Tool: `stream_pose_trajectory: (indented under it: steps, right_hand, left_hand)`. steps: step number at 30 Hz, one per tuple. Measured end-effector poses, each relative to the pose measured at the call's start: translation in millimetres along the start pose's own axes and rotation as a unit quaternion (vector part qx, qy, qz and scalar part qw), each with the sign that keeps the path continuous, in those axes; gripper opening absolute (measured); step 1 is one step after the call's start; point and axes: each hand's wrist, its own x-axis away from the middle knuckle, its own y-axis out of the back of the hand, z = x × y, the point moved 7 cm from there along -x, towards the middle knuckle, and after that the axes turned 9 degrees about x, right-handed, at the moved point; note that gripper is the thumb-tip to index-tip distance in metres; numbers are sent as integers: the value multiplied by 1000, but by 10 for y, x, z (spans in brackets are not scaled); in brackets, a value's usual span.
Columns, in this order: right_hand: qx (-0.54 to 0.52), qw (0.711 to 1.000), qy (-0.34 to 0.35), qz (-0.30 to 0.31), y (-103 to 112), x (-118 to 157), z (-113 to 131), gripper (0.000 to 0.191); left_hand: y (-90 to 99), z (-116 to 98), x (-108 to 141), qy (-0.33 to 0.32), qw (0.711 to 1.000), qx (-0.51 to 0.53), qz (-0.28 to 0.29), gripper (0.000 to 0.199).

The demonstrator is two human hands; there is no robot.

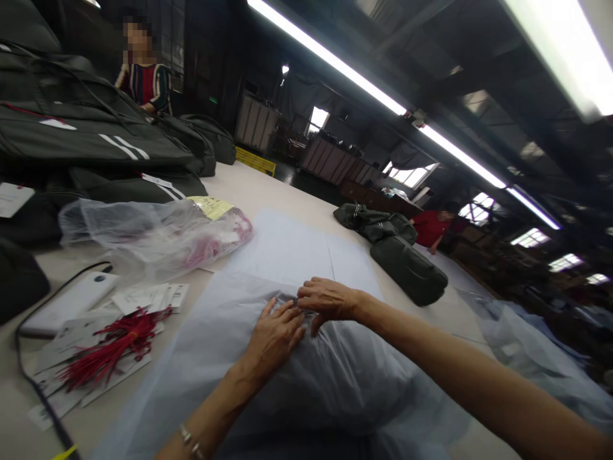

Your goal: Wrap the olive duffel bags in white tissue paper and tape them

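A large translucent plastic bag [354,377] lies in front of me, wrapped over something bulky and dark whose kind I cannot make out. My left hand [278,332] rests on the plastic with its fingers stretched out. Just right of it, my right hand [328,299] bends its fingers down onto the gathered plastic, pinching a fold beside my left fingertips. The flat part of the plastic spreads away from me over the pale table [282,195].
Dark green bags [71,140] with white stripes are piled at left. Nearer are a clear bag of red strings [163,236], tags with red strings [119,345] and a white device [71,303] with a cable. More dark bags [407,268] and loose plastic [541,358] lie right. Two people stand farther off.
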Motion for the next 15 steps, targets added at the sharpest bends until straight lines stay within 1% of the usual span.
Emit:
stream_pose_trajectory:
  steps: [2, 3, 4, 6, 7, 8, 9, 11, 13, 15]
  right_hand:
    - [-2, 999, -26, -36, 64, 116, -158, 50]
    - [-11, 996, -61, -62, 104, 193, -259, 55]
    - [-25, 989, -110, -95, 142, 283, -365, 61]
    - [-74, 958, -222, -164, 158, 478, -543, 82]
    - [-108, 937, -270, -193, 118, 562, -589, 93]
    - [-146, 918, -303, -211, 41, 615, -599, 101]
    - [-184, 905, -319, -213, -69, 628, -574, 107]
    - [-256, 894, -321, -179, -348, 571, -469, 111]
    - [-325, 877, -330, -131, -628, 509, -391, 107]
    - [-387, 841, -360, -118, -817, 521, -397, 99]
  left_hand:
    - [-9, 9, 0, -2, 1000, -1, 0, 28]
    - [-12, 10, 1, -4, 1000, -1, 1, 28]
    - [-12, 9, 1, -6, 1000, -2, 1, 28]
    - [-7, 4, 2, -8, 1000, -1, 2, 29]
    - [-3, 0, 2, -8, 1000, -1, 2, 29]
    - [2, -2, 2, -8, 1000, -1, 2, 29]
    - [8, -3, 1, -8, 1000, -2, 3, 29]
    - [17, 0, -2, -7, 1000, -5, 3, 28]
    - [17, 5, -3, -7, 1000, -11, 6, 29]
    - [7, 10, 3, -8, 1000, -18, 8, 29]
